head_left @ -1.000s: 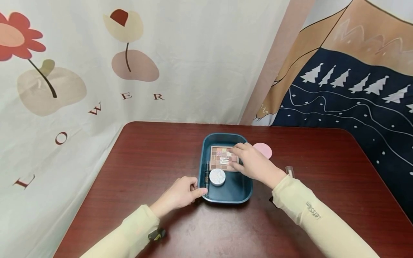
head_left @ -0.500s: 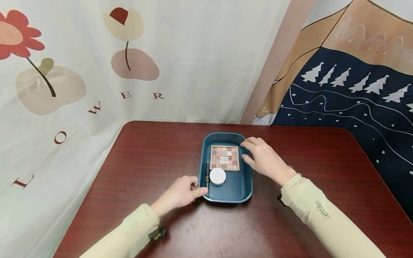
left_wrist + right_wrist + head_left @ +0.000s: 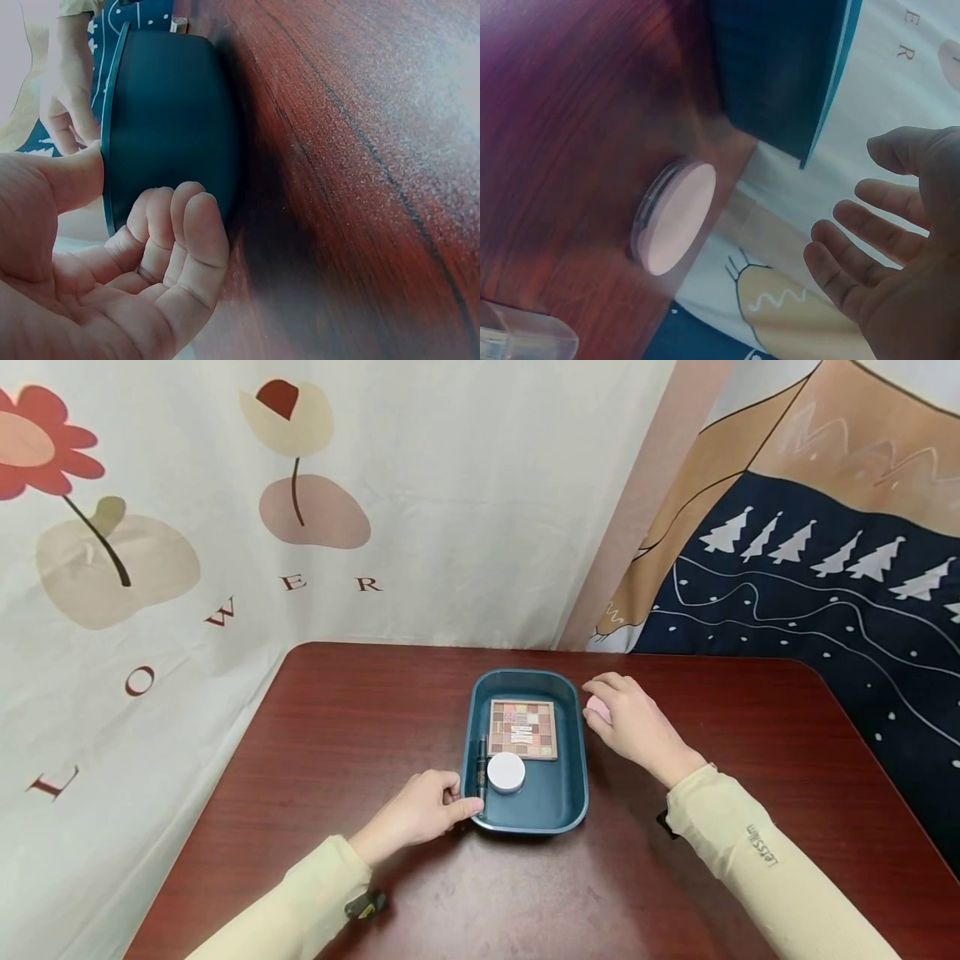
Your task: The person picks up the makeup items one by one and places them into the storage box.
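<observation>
A dark teal tray (image 3: 551,797) lies on the table. My left hand (image 3: 420,806) holds its near left corner, thumb on the rim and curled fingers against the outer wall, as the left wrist view shows. Inside the tray are a square eyeshadow palette (image 3: 522,729), a round white-lidded container (image 3: 506,772) and a slim dark pen-like stick (image 3: 482,768) along the left wall. My right hand (image 3: 633,718) hovers right of the tray with relaxed, spread fingers, holding nothing. Below it sits a round pink-topped compact (image 3: 682,217), partly hidden by the hand in the head view.
A clear, see-through container (image 3: 529,334) stands on the table near the compact in the right wrist view, cut off by the frame edge. The reddish-brown table (image 3: 345,718) meets a printed curtain (image 3: 465,527) at its far edge.
My right hand has moved right, from over the palette inside the tray to above the pink compact outside it. The left hand and the tray have stayed in place.
</observation>
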Available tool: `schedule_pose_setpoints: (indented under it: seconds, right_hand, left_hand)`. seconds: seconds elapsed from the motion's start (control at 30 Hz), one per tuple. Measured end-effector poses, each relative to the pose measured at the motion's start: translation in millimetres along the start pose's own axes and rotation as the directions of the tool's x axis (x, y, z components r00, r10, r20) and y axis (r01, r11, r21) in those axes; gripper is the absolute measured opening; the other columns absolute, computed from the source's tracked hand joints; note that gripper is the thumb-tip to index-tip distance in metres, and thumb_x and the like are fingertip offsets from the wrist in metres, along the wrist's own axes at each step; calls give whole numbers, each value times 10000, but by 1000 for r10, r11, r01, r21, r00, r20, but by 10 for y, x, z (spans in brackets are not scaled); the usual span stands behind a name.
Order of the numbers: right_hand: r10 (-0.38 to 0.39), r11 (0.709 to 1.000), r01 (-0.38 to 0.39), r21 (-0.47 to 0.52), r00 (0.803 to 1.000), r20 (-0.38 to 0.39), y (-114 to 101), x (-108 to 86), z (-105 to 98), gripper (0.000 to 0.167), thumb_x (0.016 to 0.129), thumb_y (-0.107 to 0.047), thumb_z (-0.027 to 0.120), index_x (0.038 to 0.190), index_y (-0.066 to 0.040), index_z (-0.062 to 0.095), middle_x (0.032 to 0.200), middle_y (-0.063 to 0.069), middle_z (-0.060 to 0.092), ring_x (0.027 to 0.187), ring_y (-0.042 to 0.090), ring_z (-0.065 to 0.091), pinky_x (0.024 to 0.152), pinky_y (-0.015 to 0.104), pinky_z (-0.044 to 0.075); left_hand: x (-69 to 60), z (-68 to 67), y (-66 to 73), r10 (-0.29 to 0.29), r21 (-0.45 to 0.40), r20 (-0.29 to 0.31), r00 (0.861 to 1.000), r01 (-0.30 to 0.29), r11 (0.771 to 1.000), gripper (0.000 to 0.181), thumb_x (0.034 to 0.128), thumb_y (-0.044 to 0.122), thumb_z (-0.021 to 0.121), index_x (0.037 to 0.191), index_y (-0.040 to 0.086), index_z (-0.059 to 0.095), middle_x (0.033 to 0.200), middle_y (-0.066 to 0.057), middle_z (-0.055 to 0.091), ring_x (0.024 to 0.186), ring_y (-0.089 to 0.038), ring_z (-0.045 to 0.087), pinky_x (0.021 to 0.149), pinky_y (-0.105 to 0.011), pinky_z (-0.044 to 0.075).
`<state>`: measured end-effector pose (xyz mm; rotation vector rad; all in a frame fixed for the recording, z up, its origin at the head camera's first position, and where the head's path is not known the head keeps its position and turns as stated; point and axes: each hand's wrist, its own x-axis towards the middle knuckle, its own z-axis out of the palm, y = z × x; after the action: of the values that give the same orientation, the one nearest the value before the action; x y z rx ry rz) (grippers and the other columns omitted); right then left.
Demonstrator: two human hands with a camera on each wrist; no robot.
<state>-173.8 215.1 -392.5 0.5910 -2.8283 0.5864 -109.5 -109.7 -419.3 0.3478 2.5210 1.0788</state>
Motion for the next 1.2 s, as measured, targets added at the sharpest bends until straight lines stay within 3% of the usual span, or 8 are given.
schedule_pose_setpoints:
  seconds: [0.9,1.2]
  right_hand:
    - [70,998,-70,-4,997,22,226,-25,78,412,936,-138,709,1294,56,642,1291,255,620,1169,436,564,966,583,521]
    - [50,999,-50,-5,998,-33,318,-38,162,372,909,-108,726,1232,67,664,1220,255,643,1107,440,579,938,565,513]
  left_hand:
    - [-10,-6,-5,-1,-8,3,1000,1,1000,403,938,330,767,692,111,536,549,49,581,514,-107,539,538,-284,438]
    - [-7,-14,4,9,0,4,1000,-9,1000,405,936,338,767,690,114,536,545,54,576,515,-105,537,542,-282,437]
